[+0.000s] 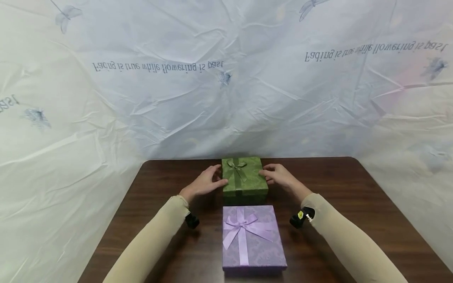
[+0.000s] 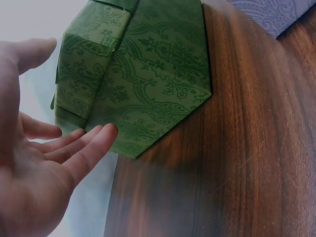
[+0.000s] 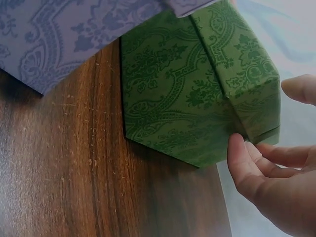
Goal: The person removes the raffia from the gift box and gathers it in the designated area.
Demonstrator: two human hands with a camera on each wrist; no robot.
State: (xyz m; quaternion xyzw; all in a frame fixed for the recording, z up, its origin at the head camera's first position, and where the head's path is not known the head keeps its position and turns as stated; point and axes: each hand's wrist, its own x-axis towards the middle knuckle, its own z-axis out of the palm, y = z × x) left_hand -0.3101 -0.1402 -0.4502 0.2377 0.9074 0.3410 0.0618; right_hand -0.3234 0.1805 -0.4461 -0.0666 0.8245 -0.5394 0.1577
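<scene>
A green gift box (image 1: 245,177) with a patterned lid and a green ribbon bow stands near the table's far edge. My left hand (image 1: 206,180) is at its left side. In the left wrist view, the fingers (image 2: 91,155) lie nearly straight beside the lid rim, and the thumb stands apart from the box. My right hand (image 1: 281,175) is at the right side. Its fingertips (image 3: 237,148) are at the lower edge of the lid (image 3: 247,64) in the right wrist view, where the thumb shows a small gap. Exact contact is hard to tell.
Nearer on the brown wooden table (image 1: 170,251) stands a purple gift box (image 1: 258,247) with a lilac bow, between the forearms. A wrinkled white sheet (image 1: 226,118) with printed text hangs behind the table and at both sides.
</scene>
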